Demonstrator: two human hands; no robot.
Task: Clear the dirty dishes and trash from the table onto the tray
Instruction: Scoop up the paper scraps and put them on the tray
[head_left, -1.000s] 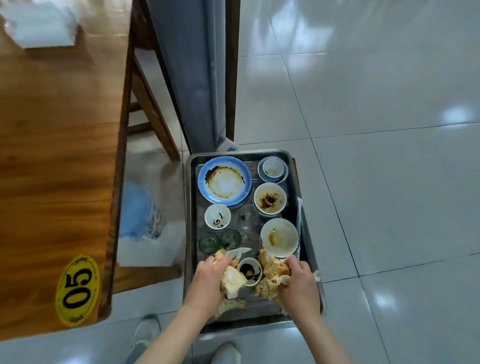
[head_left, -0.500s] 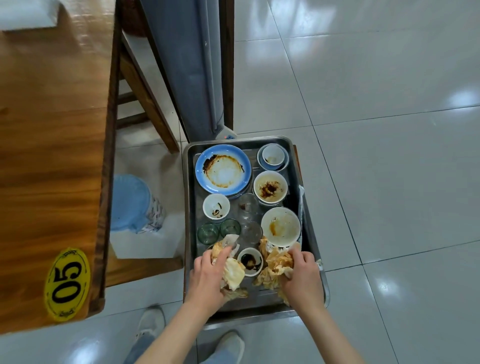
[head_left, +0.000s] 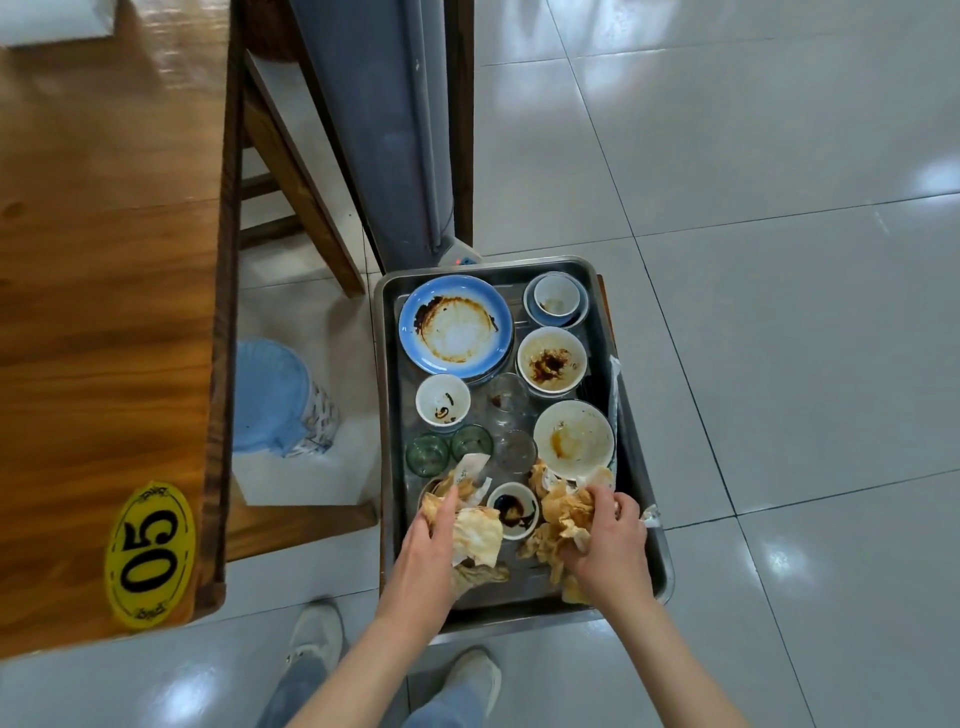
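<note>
Dishes fill the metal tray (head_left: 387, 395) in the lower centre of the frame. At its upper left lies a blue-rimmed plate (head_left: 455, 325) with brown sauce marks, and at the upper right a small white cup (head_left: 556, 301) sits on a blue saucer. Below that cup stands a white bowl (head_left: 551, 361) with dark sauce, and lower on the right another white bowl (head_left: 573, 439) with an orange stain. Left of centre there is a small white bowl (head_left: 442, 401), below it two green glasses (head_left: 449, 450), and in the middle two clear glasses (head_left: 510, 421), one above the other. At the lower end of the tray a small dish of dark sauce (head_left: 511, 510) stands between the two hands. The left hand (head_left: 425, 551) lies with curled fingers on a pile of stained napkins (head_left: 478, 535) and seems to grip it, the thumb pressed on the paper. The right hand (head_left: 609, 543) is closed around a bunch of crumpled, orange-stained napkins (head_left: 563, 514) at the lower right of the tray, just below the stained bowl. At the left of the frame stands the wooden table (head_left: 98, 291) with a yellow oval label (head_left: 149, 555) reading 05. Between table and tray a blue-covered object (head_left: 270, 397) stands on the floor. The tiled floor (head_left: 753, 234) takes the right side, and two light shoes (head_left: 316, 631) show at the bottom.
</note>
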